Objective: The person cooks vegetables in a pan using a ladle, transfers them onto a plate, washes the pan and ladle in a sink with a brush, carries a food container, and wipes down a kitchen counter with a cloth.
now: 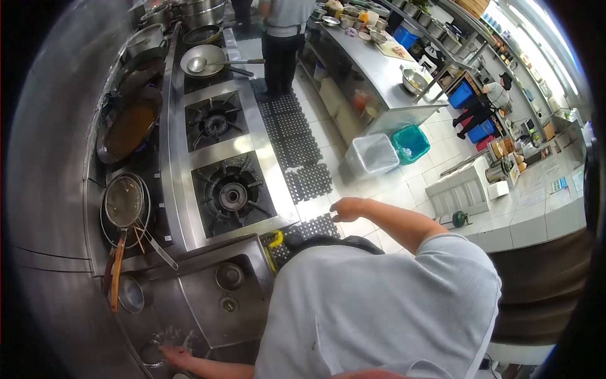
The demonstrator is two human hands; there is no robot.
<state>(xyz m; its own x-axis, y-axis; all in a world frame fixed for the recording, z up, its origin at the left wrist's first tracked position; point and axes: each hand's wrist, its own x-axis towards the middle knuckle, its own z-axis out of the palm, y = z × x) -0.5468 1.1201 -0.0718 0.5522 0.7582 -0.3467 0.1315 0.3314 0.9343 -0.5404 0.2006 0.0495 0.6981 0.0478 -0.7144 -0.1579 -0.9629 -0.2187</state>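
Note:
My left hand [178,357] reaches over the metal worktop beside the sink [211,306]. Its fingers are bent at the edge of a shiny round-rimmed thing [151,354], too blurred to name, with what looks like splashing water around it. My right hand [347,209] hangs over the floor near the stove's front edge, its fingers loosely curled and apart, with nothing visible in them. A small metal bowl [131,294] lies near the sink. Beyond it, a strainer [124,201] with a wooden handle rests over a round pan.
Two gas burners [232,197] sit along the stove. A wok [203,61] holds a ladle [197,64], and another wok [129,126] contains brown liquid. A clear bin [372,156] and a green bin [410,144] stand by the steel table [372,69]. Co-workers [284,47] stand farther off.

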